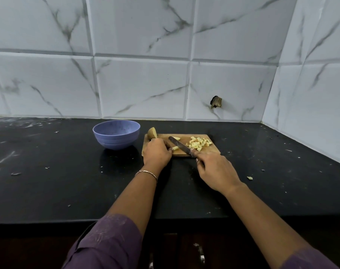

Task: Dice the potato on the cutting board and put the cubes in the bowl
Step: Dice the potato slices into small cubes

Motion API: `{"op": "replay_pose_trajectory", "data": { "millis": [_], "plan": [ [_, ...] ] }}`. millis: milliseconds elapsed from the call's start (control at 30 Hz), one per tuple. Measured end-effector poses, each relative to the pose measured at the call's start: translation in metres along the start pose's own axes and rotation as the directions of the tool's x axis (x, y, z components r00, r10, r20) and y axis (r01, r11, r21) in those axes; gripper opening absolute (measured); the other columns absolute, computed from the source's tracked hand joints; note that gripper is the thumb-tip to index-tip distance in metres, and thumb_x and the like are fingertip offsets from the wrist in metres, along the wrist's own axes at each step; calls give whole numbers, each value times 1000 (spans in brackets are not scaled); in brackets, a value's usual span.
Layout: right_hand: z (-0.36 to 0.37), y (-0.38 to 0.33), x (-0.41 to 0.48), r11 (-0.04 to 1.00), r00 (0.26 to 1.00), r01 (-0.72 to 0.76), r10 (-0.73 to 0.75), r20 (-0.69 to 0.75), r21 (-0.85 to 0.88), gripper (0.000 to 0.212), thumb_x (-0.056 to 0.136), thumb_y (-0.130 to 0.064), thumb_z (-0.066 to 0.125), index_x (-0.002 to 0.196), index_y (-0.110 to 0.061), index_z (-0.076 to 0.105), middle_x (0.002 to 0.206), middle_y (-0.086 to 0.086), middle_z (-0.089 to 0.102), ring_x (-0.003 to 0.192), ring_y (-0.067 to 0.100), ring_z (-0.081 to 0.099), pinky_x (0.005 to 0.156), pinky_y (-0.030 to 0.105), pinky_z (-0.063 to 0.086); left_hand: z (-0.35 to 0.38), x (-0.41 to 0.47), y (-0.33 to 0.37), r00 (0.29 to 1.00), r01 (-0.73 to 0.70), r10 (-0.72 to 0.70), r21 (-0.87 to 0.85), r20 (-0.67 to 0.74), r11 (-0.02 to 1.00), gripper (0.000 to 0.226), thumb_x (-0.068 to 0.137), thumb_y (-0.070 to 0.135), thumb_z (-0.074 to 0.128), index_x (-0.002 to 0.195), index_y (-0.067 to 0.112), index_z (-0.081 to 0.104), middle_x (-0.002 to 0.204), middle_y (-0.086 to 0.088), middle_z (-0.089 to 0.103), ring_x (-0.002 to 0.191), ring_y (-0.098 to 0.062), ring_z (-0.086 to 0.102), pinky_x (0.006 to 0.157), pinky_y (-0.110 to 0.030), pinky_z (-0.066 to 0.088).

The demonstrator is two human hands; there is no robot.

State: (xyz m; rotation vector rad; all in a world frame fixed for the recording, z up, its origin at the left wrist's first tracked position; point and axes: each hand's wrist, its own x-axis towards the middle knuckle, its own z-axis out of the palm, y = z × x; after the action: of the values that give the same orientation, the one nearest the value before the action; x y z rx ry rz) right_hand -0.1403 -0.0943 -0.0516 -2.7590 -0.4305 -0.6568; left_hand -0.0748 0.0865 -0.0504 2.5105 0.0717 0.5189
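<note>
While a pale potato strip (175, 148) was pinned to the wooden cutting board (208, 151) by the curled fingers of the left hand (157, 152), the dark, flat blade of a knife (180, 145) was laid slantwise across it. The handle was hidden inside the right hand (215, 171), whose fingers were wrapped tightly round it. A heap of small, rough, yellowish cubes (200, 144) was piled on the right part of the rectangular board, and one more pale slice (176, 138) was seen just beyond the blade. A rounded potato half (152, 133), brown-skinned, was stood at the board's far left corner. Just left of the board, and apart from it, a smooth blue-violet bowl (116, 141) with ribbed lower sides was set on the glossy black counter (48, 162); only its far inner wall could be seen, its bottom being hidden by the near rim. One stray potato bit (249, 178) was left on the counter to the right. A thin metal bracelet (146, 172) was worn on the left wrist, above a purple sleeve (107, 239). White marble-veined tiles (142, 84) were ranged behind.
</note>
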Motion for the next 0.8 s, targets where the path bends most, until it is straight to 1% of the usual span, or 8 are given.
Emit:
{"op": "replay_pose_trajectory", "data": {
  "millis": [100,167,233,300,433,533,700,800],
  "plan": [
    [0,-1,1,1000,1000,7,-6,19,-10,43,103,-27,45,145,-33,48,130,-7,63,115,13,58,91,29,47,0,1,0,1000,19,-19,-5,15,1000,21,93,29,65,108,17,74,98,-4,71,93,-19,65,82,-29,51],
    [1,-2,3,999,1000,12,-11,15,-30,43,103,-27,45,145,-34,48,130,-7,63,115,13,58,91,31,49,0,1,0,999,26,-26,-6,19,1000,21,93,30,65,108,18,74,97,-3,71,92,-18,65,81,-30,52],
    [3,-2,4,997,1000,25,-25,11,-77,44,104,-29,43,147,-36,45,127,-7,63,111,15,59,88,33,52,0,1,0,999,27,-26,-9,21,1000,21,93,31,65,109,21,74,96,-2,71,91,-17,65,79,-29,52],
    [6,-3,4,989,999,35,-33,16,-146,45,104,-30,40,149,-37,40,121,-5,62,104,16,60,82,33,54,0,0,0,1000,18,-18,-6,19,1000,21,93,31,65,110,22,74,98,-1,71,92,-16,64,77,-28,50],
    [7,-3,2,974,1000,-31,31,-2,-223,49,104,-23,41,151,-36,38,118,-4,61,96,18,62,74,33,54,0,-1,1,1000,-5,5,36,-5,999,21,95,34,63,110,22,73,102,0,71,98,-17,64,77,-27,45],
    [6,-3,0,972,998,-67,64,-23,-223,50,104,-21,43,151,-34,37,119,-4,61,95,17,63,73,31,52,1,1,1,1000,-15,14,41,2,999,23,94,36,63,111,23,72,104,1,71,99,-17,64,81,-28,48],
    [6,-9,-4,989,999,-18,14,-29,-143,48,105,-29,38,152,-37,36,105,-5,57,88,16,60,70,30,48,2,3,-1,1000,-6,6,36,3,999,23,93,37,64,110,25,73,106,2,71,101,-17,64,86,-32,51],
    [6,-8,-4,992,999,-20,16,-36,-127,48,104,-29,39,151,-37,38,108,-4,59,91,17,61,72,31,49,3,3,-2,1000,3,-3,32,11,999,23,93,38,64,109,24,73,103,2,71,98,-16,64,84,-32,53]
  ]
}}
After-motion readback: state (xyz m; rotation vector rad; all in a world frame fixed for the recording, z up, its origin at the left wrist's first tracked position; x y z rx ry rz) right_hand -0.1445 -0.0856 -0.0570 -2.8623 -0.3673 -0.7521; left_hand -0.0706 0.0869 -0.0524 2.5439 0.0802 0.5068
